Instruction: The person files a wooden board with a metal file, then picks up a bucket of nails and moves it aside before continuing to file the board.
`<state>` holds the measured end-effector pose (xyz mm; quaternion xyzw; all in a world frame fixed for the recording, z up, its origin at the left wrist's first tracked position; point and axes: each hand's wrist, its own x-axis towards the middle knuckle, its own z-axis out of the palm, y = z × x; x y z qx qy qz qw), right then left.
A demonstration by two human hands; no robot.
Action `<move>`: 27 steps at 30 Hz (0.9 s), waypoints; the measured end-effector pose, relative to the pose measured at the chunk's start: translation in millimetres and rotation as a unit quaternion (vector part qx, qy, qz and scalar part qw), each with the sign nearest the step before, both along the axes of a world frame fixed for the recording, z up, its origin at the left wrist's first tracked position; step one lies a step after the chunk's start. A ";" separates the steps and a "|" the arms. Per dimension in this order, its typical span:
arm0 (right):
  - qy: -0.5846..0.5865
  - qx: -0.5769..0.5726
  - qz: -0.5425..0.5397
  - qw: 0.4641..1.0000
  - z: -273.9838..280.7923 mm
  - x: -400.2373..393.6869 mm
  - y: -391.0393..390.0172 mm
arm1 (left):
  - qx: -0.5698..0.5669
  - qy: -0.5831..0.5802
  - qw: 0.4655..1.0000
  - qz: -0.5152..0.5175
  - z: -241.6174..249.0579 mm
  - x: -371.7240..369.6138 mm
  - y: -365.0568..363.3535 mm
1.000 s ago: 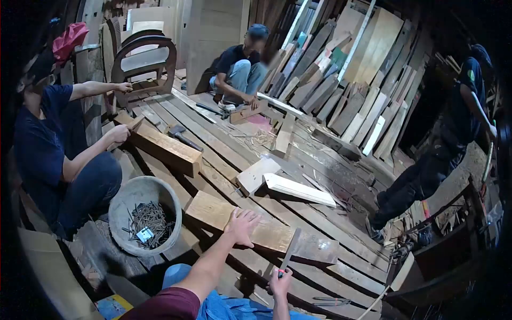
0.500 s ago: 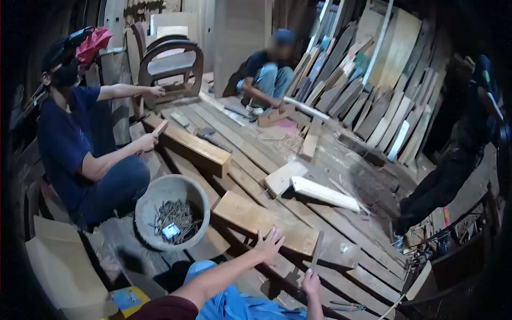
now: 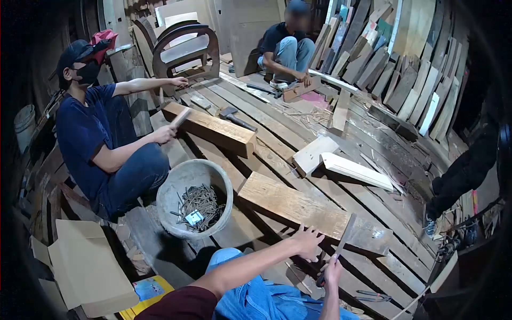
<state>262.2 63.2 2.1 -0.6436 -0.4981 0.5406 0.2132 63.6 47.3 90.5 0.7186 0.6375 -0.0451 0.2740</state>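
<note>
My left hand (image 3: 308,242) lies with fingers spread on the near side of a squared wooden block (image 3: 293,202), close to its right end. In my right hand (image 3: 332,271) is a long flat-bladed tool (image 3: 345,234) with a dark handle, its blade slanting up beside the block's right end. My right fingers are wrapped around the tool near the handle. Left of the block stands a round bucket (image 3: 165,205) holding many thin brown sticks (image 3: 200,205) and a small pale blue packet (image 3: 194,217). Pliers (image 3: 373,296) lie on the planks right of my right hand.
At left a seated person (image 3: 88,133) holds a wooden stick over another long block (image 3: 208,128); a hammer (image 3: 237,118) lies behind it. A second person (image 3: 288,48) crouches at the back. Pale boards (image 3: 357,170) lie ahead; an open cardboard box (image 3: 88,266) is at lower left.
The view has swung, so the scene sits further right in it. My left hand stays at the block and my right hand keeps the tool by its end. The seated person's stick has changed its tilt.
</note>
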 end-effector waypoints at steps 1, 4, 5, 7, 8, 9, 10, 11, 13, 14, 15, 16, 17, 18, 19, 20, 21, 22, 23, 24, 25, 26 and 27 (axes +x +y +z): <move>-0.010 0.025 0.009 1.000 -4.5 1.6 0.5 | -0.010 -0.005 1.000 -0.005 0.3 0.8 0.7; -0.009 0.069 0.025 0.997 -20.2 3.4 2.5 | -0.011 -0.025 1.000 -0.010 -6.8 2.7 -1.8; -0.005 0.057 0.019 0.998 -22.8 4.3 2.1 | -0.022 -0.027 0.999 -0.009 -9.8 1.8 -1.3; 0.003 0.051 0.012 0.999 -17.8 0.3 0.3 | -0.035 -0.023 0.999 -0.003 -8.1 1.2 -1.3; 0.007 0.055 0.012 0.998 -19.1 -0.9 0.5 | -0.037 -0.016 0.999 0.002 -7.4 0.5 -1.3; 0.010 0.060 0.013 0.998 -17.9 -2.2 -0.2 | -0.039 -0.010 0.999 0.007 -5.6 -0.3 -2.0; -0.001 0.061 0.012 0.998 -16.1 -2.9 -0.9 | -0.038 -0.013 0.999 0.009 -3.5 -1.8 -2.8; -0.012 0.063 0.012 0.998 -13.8 -4.1 -1.0 | -0.037 -0.012 0.999 0.005 -2.7 -3.6 -2.5; -0.041 0.069 0.023 0.996 -1.4 -6.8 -3.8 | -0.038 -0.009 0.999 -0.001 -2.0 -5.5 -2.8; -0.044 0.072 0.024 0.996 -3.6 -6.2 -3.7 | -0.038 -0.007 0.999 -0.002 -1.1 -5.9 -2.5; -0.046 0.074 0.024 0.996 -8.0 -5.9 -3.1 | -0.038 -0.004 0.999 -0.002 -0.7 -5.7 -2.3; -0.049 0.077 0.025 0.996 -12.9 -6.0 -2.5 | -0.036 -0.011 0.999 0.003 -2.5 -5.3 -2.2; -0.070 0.090 0.028 0.993 -19.4 -5.8 -1.2 | -0.034 -0.018 0.999 0.008 -5.6 -5.3 -1.9; -0.092 0.103 0.031 0.990 -26.0 -4.8 0.0 | -0.032 -0.025 0.999 0.013 -6.0 -5.1 -2.0; -0.114 0.116 0.034 0.986 -32.4 -3.3 1.3 | -0.036 -0.016 0.999 0.011 -6.2 -3.9 -1.1; -0.136 0.128 0.037 0.982 -38.7 -0.1 1.2 | -0.034 -0.018 0.999 0.011 -6.9 -3.5 -1.5; -0.137 0.112 0.039 0.983 -39.8 1.8 0.7 | -0.032 -0.021 0.999 0.012 -8.3 -3.0 -1.8; -0.136 0.097 0.041 0.985 -40.6 2.8 1.3 | -0.028 -0.024 0.999 0.013 -9.0 -2.9 -1.6; -0.134 0.084 0.042 0.987 -41.1 0.9 4.1 | -0.031 -0.023 0.999 0.010 -9.6 -3.5 -0.6; -0.124 0.094 0.042 0.987 -41.0 0.8 3.4 | -0.032 -0.022 0.999 0.007 -10.8 -3.5 0.0; -0.114 0.129 0.030 0.985 -37.4 -1.4 0.9 | -0.027 -0.020 0.999 0.002 -8.2 -3.0 -2.1; -0.104 0.163 0.019 0.981 -33.1 -5.2 -1.4 | -0.048 -0.015 0.999 0.012 -4.8 -2.6 -0.4; -0.101 0.165 0.017 0.981 -19.6 -9.6 -5.6 | -0.042 -0.020 0.999 0.013 -5.6 -4.8 0.5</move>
